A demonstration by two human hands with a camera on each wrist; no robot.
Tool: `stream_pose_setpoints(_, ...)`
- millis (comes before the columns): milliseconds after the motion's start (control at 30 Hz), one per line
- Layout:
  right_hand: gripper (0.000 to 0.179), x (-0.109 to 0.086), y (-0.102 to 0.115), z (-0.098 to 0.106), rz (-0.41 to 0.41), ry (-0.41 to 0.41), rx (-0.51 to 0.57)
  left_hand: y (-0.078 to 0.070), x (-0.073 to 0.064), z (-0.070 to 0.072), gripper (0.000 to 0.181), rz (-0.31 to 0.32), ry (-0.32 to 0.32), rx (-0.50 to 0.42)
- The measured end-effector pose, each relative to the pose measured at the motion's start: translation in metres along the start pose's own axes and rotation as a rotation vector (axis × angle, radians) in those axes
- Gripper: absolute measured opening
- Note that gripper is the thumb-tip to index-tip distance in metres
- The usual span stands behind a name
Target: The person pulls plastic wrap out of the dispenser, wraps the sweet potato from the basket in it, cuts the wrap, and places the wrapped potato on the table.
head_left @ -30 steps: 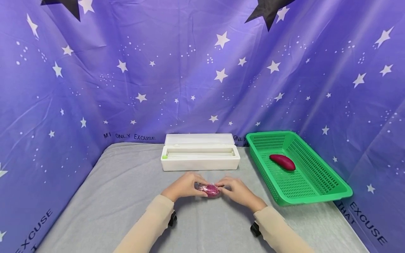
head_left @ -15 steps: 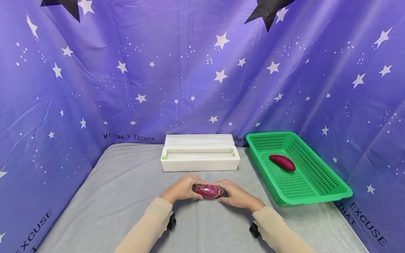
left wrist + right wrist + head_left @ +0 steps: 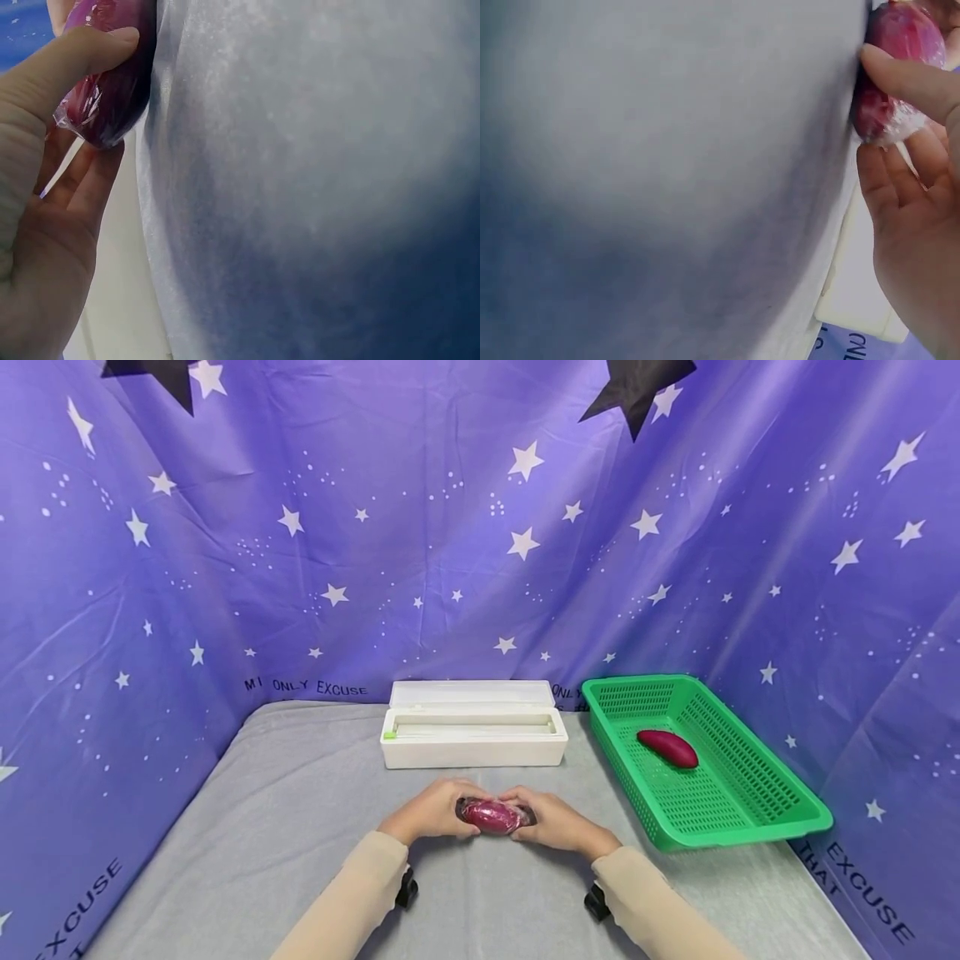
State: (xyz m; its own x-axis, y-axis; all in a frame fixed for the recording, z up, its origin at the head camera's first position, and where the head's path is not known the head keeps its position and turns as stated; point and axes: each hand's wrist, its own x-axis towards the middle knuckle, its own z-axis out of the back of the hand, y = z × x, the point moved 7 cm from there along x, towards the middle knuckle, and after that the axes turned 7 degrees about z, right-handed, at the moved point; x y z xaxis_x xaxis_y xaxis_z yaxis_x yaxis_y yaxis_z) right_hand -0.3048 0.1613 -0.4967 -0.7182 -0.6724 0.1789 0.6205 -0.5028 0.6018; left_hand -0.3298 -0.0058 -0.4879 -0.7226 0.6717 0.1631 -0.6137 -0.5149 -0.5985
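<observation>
A purple-red sweet potato [image 3: 493, 817], wrapped in shiny clear cling film, lies crosswise between my two hands over the grey cloth. My left hand [image 3: 438, 810] grips its left end, with the thumb on the near side and the fingers behind. At the other end, my right hand [image 3: 553, 820] holds it the same way. Crinkled film gathers at the tip of the sweet potato [image 3: 105, 97] in the left wrist view. Bunched film also shows by my right fingers on the sweet potato [image 3: 900, 45] in the right wrist view.
Behind my hands stands a white cling film box [image 3: 476, 754], its lid up and a small green piece at its left end. To the right sits a green basket [image 3: 738, 841] with a second, bare sweet potato [image 3: 667, 748]. A starry purple curtain [image 3: 420, 527] encloses the table [image 3: 247, 827].
A second ago my fingers were closer in over the sweet potato, the right hand blurred. Both hands have since settled at its ends, and more of its middle shows. Little differs from half a second ago.
</observation>
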Motion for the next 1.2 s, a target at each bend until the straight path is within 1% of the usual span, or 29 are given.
stream_pose_setpoints(67, 0.051, 0.001, 0.001, 0.001, 0.001, 0.007, 0.006, 0.000, 0.000, 0.000, 0.052, -0.002, 0.001, -0.007)
stream_pose_setpoints(133, 0.048, 0.001, 0.002, 0.002, 0.002, 0.018, 0.034, -0.001, -0.001, 0.002, 0.053, -0.007, 0.006, -0.023)
stream_pose_setpoints(233, 0.048, 0.000, 0.001, 0.004, -0.021, 0.042, 0.092, 0.000, -0.002, 0.006, 0.055, 0.014, 0.018, -0.079)
stream_pose_setpoints(300, 0.047, -0.001, -0.001, 0.006, -0.051, 0.061, 0.158, 0.003, -0.002, 0.009, 0.056, 0.049, 0.030, -0.145)
stream_pose_setpoints(433, 0.047, -0.002, -0.002, 0.009, -0.101, 0.101, 0.297, 0.009, -0.004, 0.012, 0.056, 0.139, 0.053, -0.292)
stream_pose_setpoints(567, 0.046, -0.002, -0.002, 0.010, -0.123, 0.129, 0.441, 0.015, -0.005, 0.012, 0.050, 0.224, 0.063, -0.424)
stream_pose_setpoints(667, 0.045, -0.003, -0.003, 0.009, -0.141, 0.119, 0.540, 0.017, -0.006, 0.010, 0.045, 0.271, 0.062, -0.511)
stream_pose_setpoints(767, 0.045, -0.002, -0.004, 0.006, -0.147, 0.083, 0.644, 0.017, -0.007, 0.008, 0.043, 0.290, 0.059, -0.607)
stream_pose_setpoints(900, 0.048, 0.003, -0.001, 0.000, -0.089, 0.034, 0.867, 0.015, -0.007, 0.007, 0.046, 0.294, 0.053, -0.748)
stream_pose_setpoints(967, 0.051, 0.005, 0.001, -0.002, -0.064, 0.019, 0.953, 0.015, -0.007, 0.006, 0.048, 0.293, 0.060, -0.806)
stream_pose_setpoints(1000, 0.052, 0.005, 0.002, -0.004, -0.056, 0.015, 0.975, 0.015, -0.007, 0.005, 0.049, 0.291, 0.067, -0.830)
stream_pose_setpoints(1100, 0.053, 0.006, -0.001, -0.007, -0.076, 0.002, 0.981, 0.017, -0.008, 0.004, 0.053, 0.300, 0.075, -0.836)
stream_pose_setpoints(1167, 0.053, 0.007, -0.003, -0.009, -0.088, -0.005, 0.968, 0.020, -0.009, 0.004, 0.058, 0.306, 0.057, -0.794)
stream_pose_setpoints(1200, 0.053, 0.007, -0.004, -0.010, -0.092, -0.012, 0.959, 0.020, -0.009, 0.006, 0.060, 0.303, 0.040, -0.757)
